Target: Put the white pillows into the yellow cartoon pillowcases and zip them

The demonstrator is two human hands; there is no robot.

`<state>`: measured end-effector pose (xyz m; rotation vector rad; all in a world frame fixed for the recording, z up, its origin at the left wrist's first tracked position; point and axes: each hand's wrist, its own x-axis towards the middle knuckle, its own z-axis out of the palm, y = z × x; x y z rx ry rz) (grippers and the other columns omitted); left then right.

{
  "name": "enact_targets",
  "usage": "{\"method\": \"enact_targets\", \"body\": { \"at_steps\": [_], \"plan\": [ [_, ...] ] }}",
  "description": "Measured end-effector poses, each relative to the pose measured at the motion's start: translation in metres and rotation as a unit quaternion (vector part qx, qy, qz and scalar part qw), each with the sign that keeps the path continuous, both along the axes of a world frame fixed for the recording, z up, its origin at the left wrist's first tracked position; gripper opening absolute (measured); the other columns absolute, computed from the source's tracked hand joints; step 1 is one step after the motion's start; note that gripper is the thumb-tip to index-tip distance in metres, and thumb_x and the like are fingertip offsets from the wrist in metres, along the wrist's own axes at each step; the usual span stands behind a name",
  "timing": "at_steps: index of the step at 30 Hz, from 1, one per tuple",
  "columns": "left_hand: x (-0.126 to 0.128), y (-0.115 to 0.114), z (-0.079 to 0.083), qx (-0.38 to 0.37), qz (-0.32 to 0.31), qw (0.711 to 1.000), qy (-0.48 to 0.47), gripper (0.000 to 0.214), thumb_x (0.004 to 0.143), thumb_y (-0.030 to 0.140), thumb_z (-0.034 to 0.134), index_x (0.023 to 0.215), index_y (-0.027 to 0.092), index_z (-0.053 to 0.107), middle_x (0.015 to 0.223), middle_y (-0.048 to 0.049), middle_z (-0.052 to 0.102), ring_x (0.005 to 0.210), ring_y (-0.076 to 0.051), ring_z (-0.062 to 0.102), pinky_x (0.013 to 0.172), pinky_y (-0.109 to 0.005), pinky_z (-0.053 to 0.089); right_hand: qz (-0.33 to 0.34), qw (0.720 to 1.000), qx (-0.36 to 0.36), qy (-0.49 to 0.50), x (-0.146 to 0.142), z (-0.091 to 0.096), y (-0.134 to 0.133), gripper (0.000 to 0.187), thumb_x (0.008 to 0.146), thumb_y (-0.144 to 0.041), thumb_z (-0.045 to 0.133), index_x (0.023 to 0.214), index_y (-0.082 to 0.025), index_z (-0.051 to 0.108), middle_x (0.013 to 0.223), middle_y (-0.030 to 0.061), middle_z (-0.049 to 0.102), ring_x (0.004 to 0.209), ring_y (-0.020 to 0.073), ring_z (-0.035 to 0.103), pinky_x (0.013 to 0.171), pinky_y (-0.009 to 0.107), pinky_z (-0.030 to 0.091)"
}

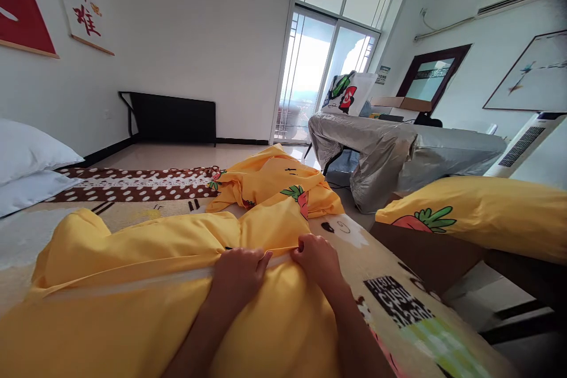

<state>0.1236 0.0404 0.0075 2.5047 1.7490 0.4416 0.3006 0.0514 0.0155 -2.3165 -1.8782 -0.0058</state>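
A large yellow duvet cover (155, 236) lies bunched across the bed in front of me, with a long opening running along it and a pale strip showing inside. My left hand (239, 274) is closed on the edge of this opening near the middle. A short way to the right, my right hand (316, 257) pinches the same edge between thumb and fingers. Between the two hands the edge is drawn fairly straight. Beyond them, more yellow fabric (274, 174) with a carrot print is heaped towards the foot of the bed.
A patterned blanket (341, 248) covers the bed. White pillows (31, 153) lie at the left. To the right, a yellow carrot-print pillow (487, 209) rests on a brown box (425, 248). Behind it stands a table under a silvery cover (381, 142), bearing a printed bag (348, 94).
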Motion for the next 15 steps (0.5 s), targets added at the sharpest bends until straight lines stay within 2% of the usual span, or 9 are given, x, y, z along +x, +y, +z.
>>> {"method": "enact_targets", "body": {
  "at_steps": [9, 15],
  "plan": [
    [-0.0006, -0.0017, -0.0008, -0.013, 0.000, 1.000, -0.002, 0.049, 0.097, 0.044, 0.030, 0.080, 0.021, 0.070, 0.080, -0.0073, 0.073, 0.077, -0.022, 0.069, 0.063, -0.028, 0.040, -0.007, 1.000, 0.014, 0.010, 0.0004, -0.0024, 0.0028, 0.017, 0.079, -0.026, 0.052, 0.080, -0.020, 0.067, 0.087, 0.0078, 0.070, 0.082, 0.0201, 0.064, 0.060, 0.025, 0.032],
    [-0.0029, 0.0013, 0.0017, -0.009, 0.015, 1.000, -0.002, 0.047, 0.097, 0.042, 0.031, 0.079, 0.022, 0.069, 0.080, -0.0063, 0.073, 0.077, -0.023, 0.069, 0.061, -0.029, 0.038, 0.068, 0.993, 0.025, 0.095, 0.0054, -0.0011, 0.0000, 0.012, 0.079, -0.020, 0.053, 0.072, -0.018, 0.063, 0.075, 0.0027, 0.066, 0.072, 0.0137, 0.057, 0.059, 0.023, 0.029]
  ]
}}
